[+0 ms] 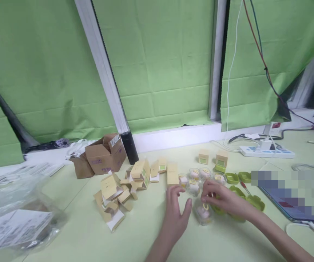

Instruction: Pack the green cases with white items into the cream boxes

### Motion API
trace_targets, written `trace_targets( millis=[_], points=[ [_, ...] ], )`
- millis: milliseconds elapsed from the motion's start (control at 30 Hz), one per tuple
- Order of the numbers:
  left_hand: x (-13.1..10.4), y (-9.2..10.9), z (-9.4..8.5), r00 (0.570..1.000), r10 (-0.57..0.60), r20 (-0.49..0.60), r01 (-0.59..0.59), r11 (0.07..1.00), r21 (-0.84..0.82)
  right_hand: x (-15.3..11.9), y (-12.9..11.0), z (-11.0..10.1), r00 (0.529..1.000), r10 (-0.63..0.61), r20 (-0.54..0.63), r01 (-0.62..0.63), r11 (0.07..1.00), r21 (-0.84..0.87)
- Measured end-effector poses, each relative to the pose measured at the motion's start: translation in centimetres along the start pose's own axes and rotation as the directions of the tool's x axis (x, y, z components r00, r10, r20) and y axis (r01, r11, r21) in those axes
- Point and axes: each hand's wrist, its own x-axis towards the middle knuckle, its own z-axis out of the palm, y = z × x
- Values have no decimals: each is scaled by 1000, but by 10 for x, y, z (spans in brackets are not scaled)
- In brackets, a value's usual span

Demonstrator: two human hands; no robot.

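My right hand is closed in a pinch at a small yellow loop, just over a see-through plastic cup with a pale pinkish, rounded item inside. To the left of that cup, my left hand has its fingers curved and its thumb apart, holding nothing. Several similar see-through cups with pale contents and yellow bits stand behind my hands. Green flower-shaped dishes lie beside my right hand, which partly covers some of them. A tan carton lies beyond my left fingertips.
Opened tan boxes are heaped left of centre. Behind them stand a brown cardboard box and a black cylinder. A plastic bag lies at left. On the right are a pixelated phone, a red-handled tool and a power strip.
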Motion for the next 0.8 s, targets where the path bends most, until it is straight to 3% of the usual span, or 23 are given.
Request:
trace_targets(
  millis=[100, 133, 200, 267, 333, 433, 500, 600, 700, 800],
  points=[
    [29, 20, 19, 970, 26, 240, -62, 988, 145, -3, 11, -14, 974, 114, -194, -59, 961, 270],
    [38, 26, 30, 942, 30, 335, -99, 976, 192, -4, 13, -19, 941, 162, -299, -49, 935, 351],
    [50, 35, 57, 885, 15, 466, -169, 942, 289, -8, 15, -28, 828, 258, -498, 10, 881, 473],
    [56, 39, 81, 871, -35, 490, -167, 917, 362, -10, 15, -34, 722, 320, -614, 66, 851, 520],
    [58, 43, 94, 884, -51, 464, -152, 908, 390, -10, 14, -36, 682, 361, -636, 87, 823, 561],
    [57, 51, 87, 927, -83, 366, -23, 961, 276, -9, 12, -35, 694, 424, -582, 104, 741, 664],
    [55, 55, 69, 939, -154, 309, 148, 988, 42, -8, 9, -31, 715, 447, -537, 108, 689, 717],
    [47, 52, 40, 944, -225, 241, 290, 914, -284, -8, -2, -19, 795, 410, -448, 75, 665, 743],
    [31, 38, 26, 946, -307, 105, 325, 889, -324, -8, -15, 0, 874, 291, -389, 42, 753, 657],
    [15, 23, 28, 932, -361, 23, 348, 877, -332, -7, -22, 19, 896, 141, -421, 65, 897, 438]
  ],
)
